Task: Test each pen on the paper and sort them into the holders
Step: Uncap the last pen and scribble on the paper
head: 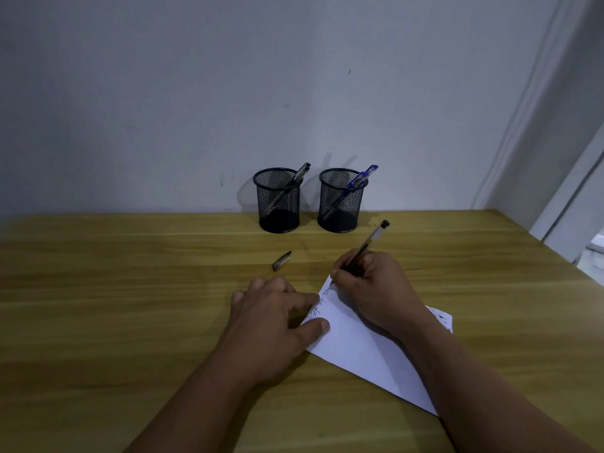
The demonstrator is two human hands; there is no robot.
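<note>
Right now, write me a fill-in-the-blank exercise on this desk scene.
1. The right hand holds a pen with its tip on the ____.
2. The pen cap lies on the ____.
3. The left hand presses the paper with its ____.
4. Each mesh holder contains ____ pen.

Missing: paper; table; thumb; one

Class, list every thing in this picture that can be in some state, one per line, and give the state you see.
Left holder: upright, one black-capped pen inside.
Right holder: upright, one blue-capped pen inside.
Pen in right hand: uncapped, tip on the paper.
Pen cap: off, lying on the desk.
Paper: flat, scribbled along one edge.
Left hand: fingers flat, pressing the paper's edge.
</note>
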